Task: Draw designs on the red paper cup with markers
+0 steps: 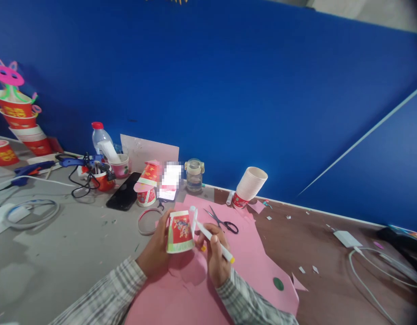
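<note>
My left hand (156, 249) is wrapped round the side of a paper cup (180, 231) with a red picture panel and green at its wider, lower edge. My right hand (217, 259) grips a white marker (215, 241) with a yellow end, its other end pointing toward the cup. Between cup and marker stands a narrow white piece (194, 217); whether it is attached to the cup I cannot tell. A small yellow bit shows by my right fingers. Both hands are above a pink paper sheet (242, 271). Black-handled scissors (223, 222) lie on it, blades apart.
Behind are a glass jar (194, 176), a lit phone (170, 180), a dark phone (124, 192) and a tilted cup stack (251, 183). A tape roll (150, 221) lies left of the cup. Glue guns (34, 169), cables and decorated cups (16, 108) crowd the far left.
</note>
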`<state>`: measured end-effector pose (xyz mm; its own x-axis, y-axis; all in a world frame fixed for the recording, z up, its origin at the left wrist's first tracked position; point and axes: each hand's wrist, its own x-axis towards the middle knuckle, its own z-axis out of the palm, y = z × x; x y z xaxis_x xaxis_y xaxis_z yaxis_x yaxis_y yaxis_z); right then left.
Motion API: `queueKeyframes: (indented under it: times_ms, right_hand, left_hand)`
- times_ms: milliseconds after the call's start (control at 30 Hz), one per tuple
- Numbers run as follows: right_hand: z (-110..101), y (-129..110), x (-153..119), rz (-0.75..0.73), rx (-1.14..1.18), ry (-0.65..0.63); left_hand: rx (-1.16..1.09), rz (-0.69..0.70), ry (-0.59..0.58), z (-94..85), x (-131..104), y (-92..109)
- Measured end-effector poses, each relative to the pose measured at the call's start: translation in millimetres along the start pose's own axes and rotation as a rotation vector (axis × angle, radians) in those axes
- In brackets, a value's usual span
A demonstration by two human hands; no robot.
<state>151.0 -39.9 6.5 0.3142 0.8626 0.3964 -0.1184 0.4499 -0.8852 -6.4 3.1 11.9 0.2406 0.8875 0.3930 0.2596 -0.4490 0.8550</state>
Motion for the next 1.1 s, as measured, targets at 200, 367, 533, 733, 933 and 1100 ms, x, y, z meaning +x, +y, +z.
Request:
queueKeyframes:
  times_ms: [200,367,533,733,933,1100]
  right_hand:
    - [1.1,-1.6,0.6,-0.008,-0.128,-0.05]
    - [3.4,-12.8,-1.5,-0.23,-0.383,-0.17]
    - [6.3,-3.8,-4.7,-0.303,-0.383,-0.139]
    - [1.7,4.9,-7.4,-0.436,-0.428,-0.125]
    - [-1.4,-1.3,-7.1,-0.544,-0.501,-0.154]
    - [-3.7,0.3,-6.8,-0.614,-0.555,-0.248]
  left_hand:
    - [-0.023,-0.041,0.044,-2.5,-2.0,-3.4]
    - [-0.042,0.011,0.038,-3.5,-1.3,-1.7]
    - [-0.058,0.09,-0.017,-3.9,0.0,-1.9]
    - [-0.09,0.093,-0.11,-3.0,-3.0,-8.2]
    - [-0.231,-0.002,-0.169,-2.2,-5.1,-3.8]
    - [-0.138,0.003,-0.115,1.7,-6.0,-7.2]
